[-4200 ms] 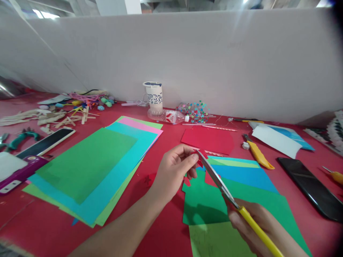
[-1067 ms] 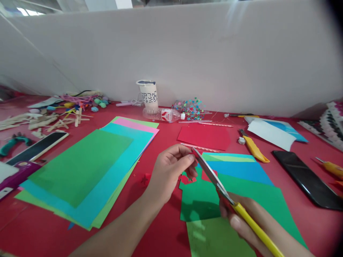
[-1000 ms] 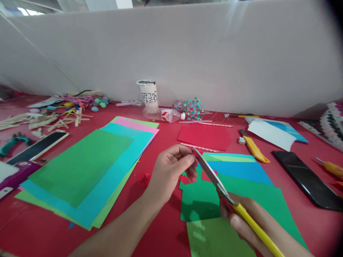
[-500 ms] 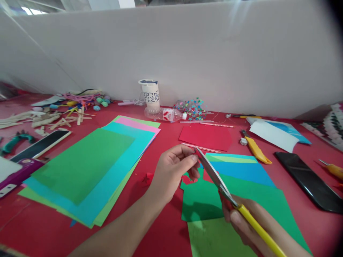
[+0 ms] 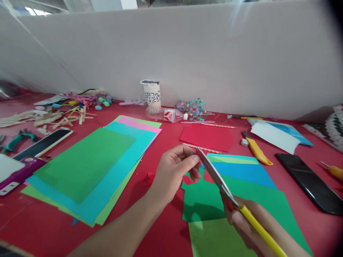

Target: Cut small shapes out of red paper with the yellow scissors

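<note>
My right hand (image 5: 246, 217) is closed around yellow-handled scissors (image 5: 218, 178), whose metal blades point up and left. Their tips meet the fingertips of my left hand (image 5: 177, 166), which is closed in a pinch on a small piece of red paper (image 5: 198, 153), mostly hidden by finger and blade. Below both hands lie a green sheet (image 5: 203, 205), a blue sheet (image 5: 241, 173) and a light green sheet (image 5: 214, 237). Red paper scraps (image 5: 190, 179) rest on the green sheet. Beside my left wrist is another red scrap (image 5: 148, 179) with a star shape on it.
Coloured paper sheets (image 5: 88, 160) are stacked at left. A red sheet (image 5: 206, 138), a plastic bottle (image 5: 168, 115) and a white cup (image 5: 152, 94) stand or lie farther back. At right are a yellow utility knife (image 5: 258, 150) and a black phone (image 5: 305, 178).
The view has shifted very slightly, moving the table things a little right in the picture. Both hands hold nearly the same pose, with the scissor tips still at my left fingertips.
</note>
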The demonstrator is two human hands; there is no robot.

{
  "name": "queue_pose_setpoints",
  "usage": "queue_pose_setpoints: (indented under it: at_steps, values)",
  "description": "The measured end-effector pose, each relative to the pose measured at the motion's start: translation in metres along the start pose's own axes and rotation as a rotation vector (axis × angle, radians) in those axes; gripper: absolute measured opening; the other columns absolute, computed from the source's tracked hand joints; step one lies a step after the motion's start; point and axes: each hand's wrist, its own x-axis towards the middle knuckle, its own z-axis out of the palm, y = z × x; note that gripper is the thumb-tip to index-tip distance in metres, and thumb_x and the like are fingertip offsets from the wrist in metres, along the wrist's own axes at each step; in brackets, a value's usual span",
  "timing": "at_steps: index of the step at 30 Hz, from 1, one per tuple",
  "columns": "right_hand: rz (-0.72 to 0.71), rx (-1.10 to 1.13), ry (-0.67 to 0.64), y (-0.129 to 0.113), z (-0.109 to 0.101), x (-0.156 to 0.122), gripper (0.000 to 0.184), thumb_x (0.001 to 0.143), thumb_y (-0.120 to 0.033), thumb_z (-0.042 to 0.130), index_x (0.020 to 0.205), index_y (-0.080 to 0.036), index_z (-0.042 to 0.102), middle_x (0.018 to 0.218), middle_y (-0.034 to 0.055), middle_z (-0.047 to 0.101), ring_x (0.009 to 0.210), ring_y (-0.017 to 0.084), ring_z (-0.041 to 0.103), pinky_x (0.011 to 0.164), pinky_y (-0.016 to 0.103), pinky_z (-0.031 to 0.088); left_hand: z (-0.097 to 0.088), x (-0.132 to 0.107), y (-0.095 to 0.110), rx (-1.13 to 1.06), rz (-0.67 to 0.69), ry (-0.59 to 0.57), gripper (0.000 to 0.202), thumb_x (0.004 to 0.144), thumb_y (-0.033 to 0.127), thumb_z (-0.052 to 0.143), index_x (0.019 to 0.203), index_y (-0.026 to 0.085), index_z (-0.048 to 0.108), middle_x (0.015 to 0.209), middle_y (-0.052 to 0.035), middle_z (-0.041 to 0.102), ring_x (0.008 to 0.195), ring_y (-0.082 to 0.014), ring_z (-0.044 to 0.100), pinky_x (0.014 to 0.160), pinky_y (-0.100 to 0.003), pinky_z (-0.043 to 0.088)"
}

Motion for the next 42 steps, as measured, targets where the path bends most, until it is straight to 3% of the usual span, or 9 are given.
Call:
queue_pose_setpoints:
  at_steps: [13,22,28,42]
  values:
    - [0.008,0.048,0.024,-0.0008,0.0006,0.0011,0.06,0.073,-0.08,0.045,0.063,-0.021,0.055,0.054,-0.0039,0.043,0.045,0.012,0.04,0.037,0.02,0.035,-0.0004,-0.0008,-0.0014,-0.002,-0.006,-0.007,0.011,0.077,0.022,0.064,0.07,0.015,0.06,0.06,0.0015,0.061,0.045,-0.0087,0.058,0.044,-0.019,0.045]
    - [0.022,-0.013,-0.001,-0.0005,0.0005,0.0026,0.06,0.072,-0.082,0.041,0.061,-0.023,0.043,0.056,-0.0051,0.037,0.048,0.012,0.038,0.04,0.022,0.034,-0.0025,0.0007,0.0016,0.098,0.063,0.028,0.009,0.078,0.022,0.061,0.073,0.015,0.06,0.061,0.0003,0.062,0.051,-0.0114,0.058,0.05,-0.023,0.048]
    - [0.023,0.008,-0.011,-0.0016,0.0022,0.0007,0.06,0.073,-0.082,0.04,0.063,-0.023,0.044,0.059,-0.0038,0.042,0.051,0.014,0.041,0.045,0.024,0.038,-0.0018,-0.0001,0.0018,0.15,0.067,0.041,0.01,0.079,0.022,0.06,0.073,0.015,0.059,0.059,0.0007,0.061,0.049,-0.0109,0.058,0.049,-0.021,0.047]
    - [0.041,0.025,-0.097,-0.0066,-0.0031,0.0005,0.06,0.071,-0.084,0.037,0.066,-0.024,0.038,0.062,-0.0046,0.036,0.054,0.015,0.04,0.048,0.024,0.037,0.0026,-0.0046,-0.0011,0.117,0.035,0.02,0.01,0.08,0.025,0.061,0.075,0.016,0.06,0.055,0.0016,0.061,0.049,-0.0107,0.058,0.049,-0.02,0.047]
